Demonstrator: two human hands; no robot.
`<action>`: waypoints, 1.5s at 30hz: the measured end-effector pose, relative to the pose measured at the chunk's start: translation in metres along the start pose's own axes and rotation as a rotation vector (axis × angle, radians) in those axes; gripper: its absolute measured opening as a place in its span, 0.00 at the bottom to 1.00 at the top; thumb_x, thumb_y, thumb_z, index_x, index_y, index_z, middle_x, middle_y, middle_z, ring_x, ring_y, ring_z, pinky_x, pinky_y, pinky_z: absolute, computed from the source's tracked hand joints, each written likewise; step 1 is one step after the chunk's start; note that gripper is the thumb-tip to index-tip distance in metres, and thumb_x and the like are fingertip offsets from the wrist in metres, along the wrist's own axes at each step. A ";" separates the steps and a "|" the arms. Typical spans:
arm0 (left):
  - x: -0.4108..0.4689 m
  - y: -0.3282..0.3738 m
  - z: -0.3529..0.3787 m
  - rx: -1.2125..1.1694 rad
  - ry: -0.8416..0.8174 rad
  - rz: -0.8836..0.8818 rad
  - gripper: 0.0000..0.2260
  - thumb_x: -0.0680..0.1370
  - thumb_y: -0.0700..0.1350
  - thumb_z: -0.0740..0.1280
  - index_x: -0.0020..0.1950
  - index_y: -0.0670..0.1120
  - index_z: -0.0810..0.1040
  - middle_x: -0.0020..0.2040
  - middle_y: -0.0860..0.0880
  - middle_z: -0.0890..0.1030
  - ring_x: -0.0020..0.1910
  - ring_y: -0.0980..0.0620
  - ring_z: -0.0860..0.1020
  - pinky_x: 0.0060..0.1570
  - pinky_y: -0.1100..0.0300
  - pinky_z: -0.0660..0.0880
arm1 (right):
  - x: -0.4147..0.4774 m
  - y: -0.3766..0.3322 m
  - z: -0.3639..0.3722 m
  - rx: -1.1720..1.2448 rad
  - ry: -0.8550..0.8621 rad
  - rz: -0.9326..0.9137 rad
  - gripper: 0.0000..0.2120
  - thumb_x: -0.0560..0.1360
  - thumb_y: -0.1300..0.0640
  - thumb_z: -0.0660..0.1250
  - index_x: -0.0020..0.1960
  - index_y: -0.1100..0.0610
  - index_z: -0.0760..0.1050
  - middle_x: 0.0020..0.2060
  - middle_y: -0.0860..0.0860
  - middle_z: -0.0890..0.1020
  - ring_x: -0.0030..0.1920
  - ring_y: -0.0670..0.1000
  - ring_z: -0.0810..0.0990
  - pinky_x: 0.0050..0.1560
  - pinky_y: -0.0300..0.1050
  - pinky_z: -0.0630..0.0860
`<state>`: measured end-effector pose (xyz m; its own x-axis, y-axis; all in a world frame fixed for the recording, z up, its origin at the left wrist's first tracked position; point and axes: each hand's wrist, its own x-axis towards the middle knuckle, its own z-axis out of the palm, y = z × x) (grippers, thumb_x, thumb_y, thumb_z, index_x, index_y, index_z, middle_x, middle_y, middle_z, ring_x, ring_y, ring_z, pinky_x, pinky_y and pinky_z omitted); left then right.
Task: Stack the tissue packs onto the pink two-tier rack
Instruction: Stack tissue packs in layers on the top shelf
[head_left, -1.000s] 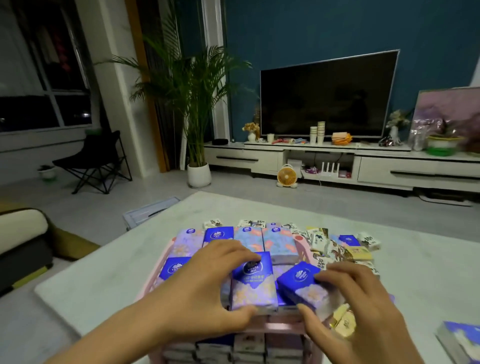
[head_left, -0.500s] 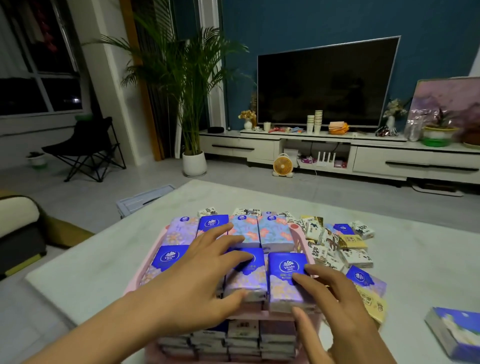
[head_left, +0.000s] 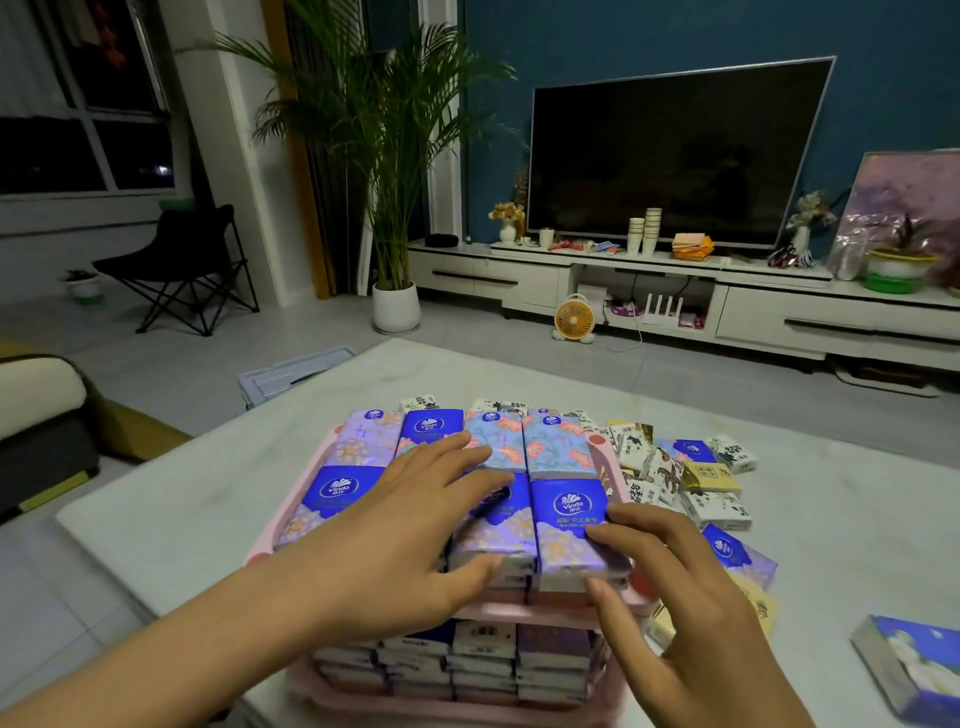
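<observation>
Tissue packs (head_left: 550, 660) fill the lower tier of the pink two-tier rack (head_left: 304, 486) nearest me, stacked flat in several rows. The rack stands on a pale table (head_left: 182, 519).

On the upper tier, more packs lie flat in two rows. My left hand (head_left: 395, 540) lies spread across them, fingers nearly straight and palm down. Its thumb rests against the near edge of the middle front pack (head_left: 498, 535). It grips nothing.

My right hand (head_left: 691, 613) is at the front-right Vinda pack (head_left: 569, 525). The fingertips rest on the pack's right side and the thumb touches its near corner. The fingers are only slightly bent and do not close round it. This pack sits flush beside the middle front pack.

At the table's near right edge lies a single blue-and-white pack (head_left: 914, 670), well apart from the rack. Just right of the rack lies a purple pack (head_left: 737, 556). Beyond it is a loose heap of small packs (head_left: 675, 478).

On the floor past the table I note a grey crate lid (head_left: 296, 371) and a small orange fan (head_left: 573, 319). Further back stand a white TV cabinet (head_left: 831, 322), a dark television (head_left: 675, 150), a potted palm (head_left: 389, 130) and a black folding chair (head_left: 182, 265).
</observation>
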<state>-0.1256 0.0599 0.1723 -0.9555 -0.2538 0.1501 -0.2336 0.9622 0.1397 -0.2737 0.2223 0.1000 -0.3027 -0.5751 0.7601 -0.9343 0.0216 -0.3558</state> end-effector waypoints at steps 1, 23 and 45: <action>0.001 0.000 0.000 0.003 -0.006 -0.002 0.37 0.64 0.68 0.41 0.74 0.61 0.50 0.75 0.62 0.46 0.65 0.72 0.35 0.57 0.80 0.29 | 0.000 0.001 0.000 0.000 -0.003 0.000 0.13 0.71 0.48 0.61 0.55 0.47 0.72 0.53 0.44 0.73 0.56 0.31 0.68 0.55 0.21 0.62; 0.002 -0.011 0.004 -0.044 0.095 0.027 0.38 0.63 0.74 0.46 0.71 0.62 0.55 0.73 0.66 0.51 0.68 0.73 0.37 0.66 0.74 0.33 | 0.008 0.000 -0.009 0.006 -0.153 0.044 0.14 0.73 0.45 0.59 0.57 0.46 0.72 0.55 0.41 0.71 0.57 0.37 0.70 0.57 0.22 0.61; -0.003 -0.064 0.005 -1.477 0.411 -0.814 0.15 0.80 0.54 0.56 0.44 0.47 0.77 0.31 0.50 0.83 0.27 0.54 0.81 0.25 0.64 0.76 | 0.083 -0.025 0.013 0.711 -0.201 0.971 0.23 0.79 0.48 0.57 0.73 0.51 0.61 0.71 0.44 0.64 0.63 0.43 0.64 0.62 0.40 0.60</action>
<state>-0.1089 0.0000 0.1577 -0.5276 -0.8201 -0.2215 -0.0206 -0.2484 0.9684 -0.2728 0.1637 0.1653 -0.7247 -0.6862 -0.0628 -0.0055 0.0969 -0.9953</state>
